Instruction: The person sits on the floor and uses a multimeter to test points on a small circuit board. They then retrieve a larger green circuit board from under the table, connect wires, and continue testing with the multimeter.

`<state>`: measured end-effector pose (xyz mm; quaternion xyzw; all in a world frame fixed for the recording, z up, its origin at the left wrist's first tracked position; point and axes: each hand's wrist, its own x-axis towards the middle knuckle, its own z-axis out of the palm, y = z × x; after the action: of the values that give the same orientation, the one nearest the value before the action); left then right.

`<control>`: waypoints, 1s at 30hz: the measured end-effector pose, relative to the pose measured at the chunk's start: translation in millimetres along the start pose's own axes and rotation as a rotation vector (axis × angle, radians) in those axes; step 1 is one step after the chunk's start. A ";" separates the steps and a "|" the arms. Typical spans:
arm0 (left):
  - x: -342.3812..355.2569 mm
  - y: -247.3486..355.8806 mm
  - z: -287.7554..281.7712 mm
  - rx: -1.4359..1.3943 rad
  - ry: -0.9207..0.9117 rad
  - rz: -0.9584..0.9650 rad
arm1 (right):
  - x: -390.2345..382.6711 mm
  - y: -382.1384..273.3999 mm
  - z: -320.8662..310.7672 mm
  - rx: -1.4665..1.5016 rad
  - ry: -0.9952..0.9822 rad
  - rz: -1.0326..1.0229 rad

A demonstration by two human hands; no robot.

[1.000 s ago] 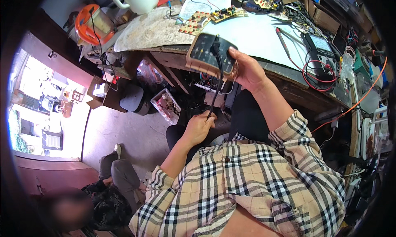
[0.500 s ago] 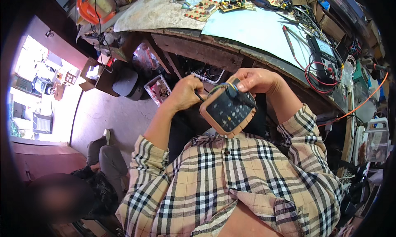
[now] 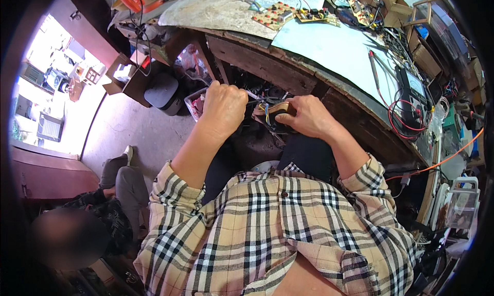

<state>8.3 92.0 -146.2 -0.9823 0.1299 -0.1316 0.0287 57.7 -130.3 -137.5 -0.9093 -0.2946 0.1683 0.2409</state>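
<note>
My left hand [image 3: 224,104] is closed in a fist around a dark cable [image 3: 265,99], which stretches across to the right. On its far side, a dark, thin end of something sticks out past the fist. My right hand [image 3: 310,116] grips a tan-framed control panel [image 3: 263,111], with fingers over its top and the thumb against its near side. The panel is tilted, so its button face does not show. Blue and yellow wires come out at its left end, close to the cable. Both hands are in front of the workbench, above my lap.
Circuit boards [image 3: 275,15] and pale sheets cover the workbench [image 3: 247,59]. A meter [image 3: 411,87] with red and black leads lies at its right. A dark bin [image 3: 162,93] stands on the floor at left. Another person [image 3: 128,198] sits at lower left.
The control panel has turned from showing its black button face to nearly edge-on. My left hand has moved farther out and up, with the cable drawn between both hands. The view has shifted slightly.
</note>
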 end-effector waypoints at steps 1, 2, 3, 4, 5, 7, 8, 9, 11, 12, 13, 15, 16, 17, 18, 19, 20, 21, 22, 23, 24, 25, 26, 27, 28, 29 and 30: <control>-5.9 0.0 -5.7 0.015 -0.040 -0.045 | 0.4 -5.1 5.5 -0.019 0.056 -0.027; -10.4 1.0 -12.1 -0.013 -0.070 -0.102 | 1.7 -6.8 13.3 -0.036 0.114 -0.052; -10.8 1.8 -14.1 -0.056 -0.093 -0.139 | 3.4 -5.7 20.9 -0.060 0.180 -0.055; -11.2 2.4 -16.1 -0.099 -0.116 -0.174 | 5.9 -3.5 26.8 -0.050 0.226 -0.050; -12.3 2.6 -17.8 -0.153 -0.144 -0.189 | 6.5 -2.2 30.6 -0.020 0.277 -0.051; -23.1 2.1 -29.2 -0.241 -0.193 -0.255 | 7.7 -6.9 34.3 0.046 0.367 -0.091; -26.7 2.1 -34.0 -0.329 -0.186 -0.272 | 8.1 -7.6 34.6 0.099 0.395 -0.105; -31.3 1.3 -38.8 -0.417 -0.178 -0.289 | 8.6 -8.5 34.6 0.152 0.422 -0.119; -41.8 0.7 -40.4 -0.649 -0.168 -0.314 | 8.2 -8.4 35.4 0.263 0.466 -0.142; -48.1 0.2 -38.9 -0.793 -0.162 -0.323 | 7.9 -8.5 35.6 0.319 0.481 -0.153; -55.3 0.3 -36.9 -0.936 -0.155 -0.333 | 7.5 -9.1 36.3 0.376 0.495 -0.166; -66.9 4.4 -24.9 -0.994 -0.176 -0.365 | 6.9 -11.4 39.0 0.498 0.493 -0.146; -72.5 7.3 -17.0 -1.014 -0.153 -0.386 | 7.4 -13.3 40.7 0.560 0.484 -0.136; -77.4 9.8 -13.0 -1.034 -0.130 -0.405 | 7.9 -14.1 41.4 0.606 0.476 -0.125; -81.6 11.9 -12.6 -1.073 -0.193 -0.466 | 8.1 -13.9 41.5 0.651 0.468 -0.114; -88.6 13.7 -10.3 -1.132 -0.159 -0.467 | 8.7 -14.6 39.9 0.698 0.461 -0.107; -96.1 15.9 -0.6 -1.195 -0.125 -0.458 | 11.6 -8.7 40.6 0.765 0.424 -0.084; -101.7 18.1 4.7 -1.257 -0.092 -0.448 | 15.4 -7.0 42.0 0.873 0.413 -0.100; -104.1 21.6 1.5 -1.277 -0.141 -0.486 | 17.5 -7.5 41.7 0.980 0.401 -0.113; -107.6 24.3 6.3 -1.280 -0.158 -0.446 | 18.1 -9.6 40.2 1.088 0.388 -0.125; -111.2 26.8 16.9 -1.282 -0.175 -0.405 | 13.5 -11.1 34.8 1.239 0.300 -0.061; -115.0 29.3 29.1 -1.285 -0.190 -0.368 | 12.8 -11.9 31.9 1.354 0.241 -0.030; -117.5 32.7 41.9 -1.287 -0.221 -0.363 | 14.2 -12.1 28.9 1.469 0.176 0.002; -119.3 37.0 58.6 -1.295 -0.239 -0.398 | 16.3 -10.4 26.0 1.582 0.109 0.036; -115.6 42.0 63.9 -1.193 -0.257 -0.390 | 23.3 6.1 32.1 1.622 0.021 0.042; -111.7 46.5 68.1 -1.091 -0.273 -0.384 | 24.4 8.7 36.2 1.665 -0.065 0.046; -106.6 48.7 75.4 -1.057 -0.294 -0.368 | 24.4 10.2 39.3 1.707 -0.152 0.051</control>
<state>-83.1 74.7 -250.0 -0.8778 -0.0001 0.0861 -0.4713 63.5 -109.2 -179.5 -0.4092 -0.0618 0.3981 0.8187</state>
